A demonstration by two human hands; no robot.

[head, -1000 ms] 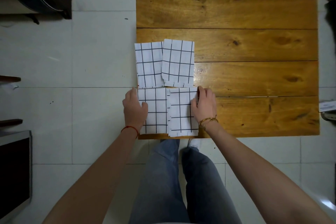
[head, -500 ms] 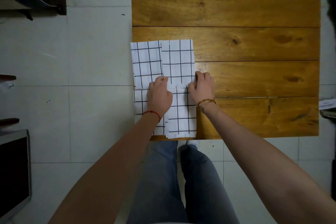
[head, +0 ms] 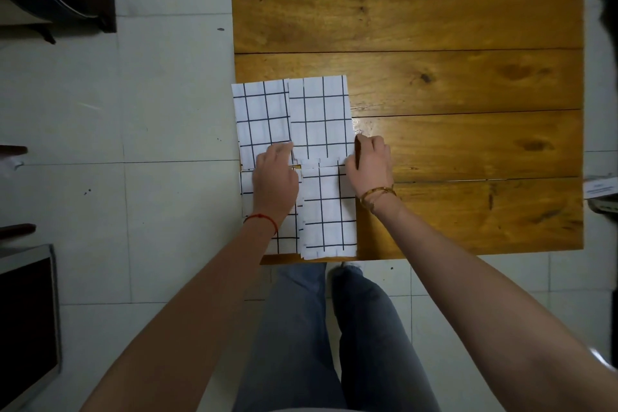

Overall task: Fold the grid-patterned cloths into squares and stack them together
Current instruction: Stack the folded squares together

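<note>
Both hands rest on white cloths printed with a black grid, at the near-left corner of a varnished wooden plank table (head: 468, 27).

Head view: the left hand (head: 276, 179) lies palm down with its fingers (head: 279, 150) curled over the near edge of the far-left cloth panel (head: 262, 120); whether it pinches the fabric or only presses on it cannot be told. The right hand (head: 369, 165) is set edge-on at the right border of the cloths, fingers bent at the near-right corner of the far-right cloth panel (head: 319, 115); the fingertips are hidden, so its grip cannot be told either.

Four grid-patterned panels form a two-by-two block. The far-right cloth panel overlaps the right edge of the far-left one. The near-right cloth panel (head: 329, 211) lies between the two wrists and reaches the near table edge. The near-left cloth panel (head: 287, 237) is mostly covered by the left hand and forearm. A narrow strip of bare wood shows between the far and near rows, just beside the left hand's knuckles.

A red string bracelet (head: 262, 219) circles the left wrist; gold bangles (head: 378, 194) circle the right wrist. Grey trouser legs (head: 301, 328) stand on pale floor tiles (head: 167, 94) below the table edge.
</note>
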